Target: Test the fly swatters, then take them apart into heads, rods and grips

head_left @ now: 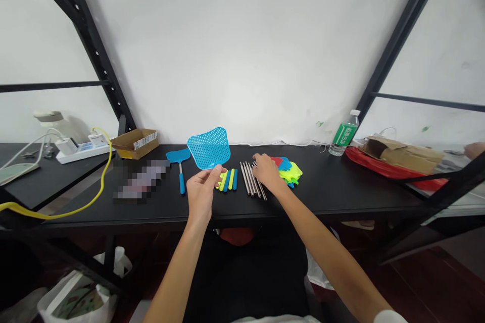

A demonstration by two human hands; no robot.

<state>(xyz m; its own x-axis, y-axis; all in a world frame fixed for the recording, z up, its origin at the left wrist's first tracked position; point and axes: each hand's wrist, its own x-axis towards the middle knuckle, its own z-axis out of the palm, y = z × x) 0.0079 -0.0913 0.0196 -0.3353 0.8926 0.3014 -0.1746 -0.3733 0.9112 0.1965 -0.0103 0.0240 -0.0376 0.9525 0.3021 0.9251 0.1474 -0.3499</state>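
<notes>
A blue perforated fly swatter head (209,148) is raised above the table, its lower end pinched in my left hand (202,189). My right hand (266,171) rests over a row of metal rods (248,179), fingers bent down at their far ends; whether it grips one is hidden. Between my hands lie several yellow and blue handles (229,180), side by side. Just right of my right hand is a pile of swatter heads (291,170) in red, blue and yellow-green. An assembled blue fly swatter (181,166) lies to the left.
An open cardboard box (135,143) and a white power strip (85,152) stand at the left, with a yellow cable (102,181) hanging near. A water bottle (344,133) stands at the right. Beyond it are red plastic and cardboard (397,154). Black shelf posts frame the table.
</notes>
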